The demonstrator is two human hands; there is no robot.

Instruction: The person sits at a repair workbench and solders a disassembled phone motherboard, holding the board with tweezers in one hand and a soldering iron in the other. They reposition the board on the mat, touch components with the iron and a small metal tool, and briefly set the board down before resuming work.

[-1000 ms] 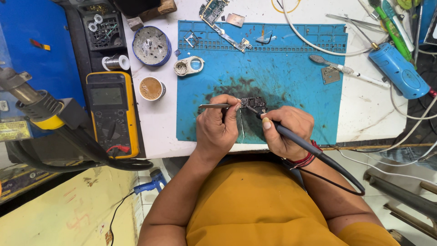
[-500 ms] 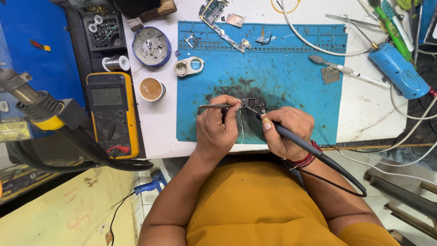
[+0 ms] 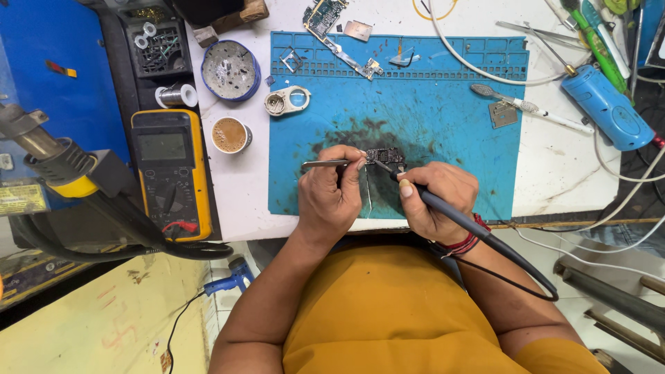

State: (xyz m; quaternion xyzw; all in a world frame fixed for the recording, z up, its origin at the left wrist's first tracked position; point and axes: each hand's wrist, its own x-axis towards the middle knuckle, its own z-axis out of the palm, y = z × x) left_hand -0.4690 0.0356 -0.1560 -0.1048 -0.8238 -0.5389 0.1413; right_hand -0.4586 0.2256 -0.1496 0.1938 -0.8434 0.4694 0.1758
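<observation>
- The small dark circuit board (image 3: 385, 155) lies on the stained blue silicone work mat (image 3: 450, 131), just ahead of both hands and between them
- The left hand (image 3: 331, 194) is pinched shut on thin metal tweezers (image 3: 325, 164), whose long axis runs left to right with the tips pointing right at the board's left edge
- The right hand (image 3: 435, 201) is wrapped like a pen grip round a black soldering iron handle (image 3: 457, 220); the iron slants from lower right up to upper left, tip at the board's near edge
- Whether the tip actually touches the board I cannot quite make out
- A yellow multimeter (image 3: 170, 173) and a small cup of tea (image 3: 230, 134) sit well to the left on the white table (image 3: 561, 166)
</observation>
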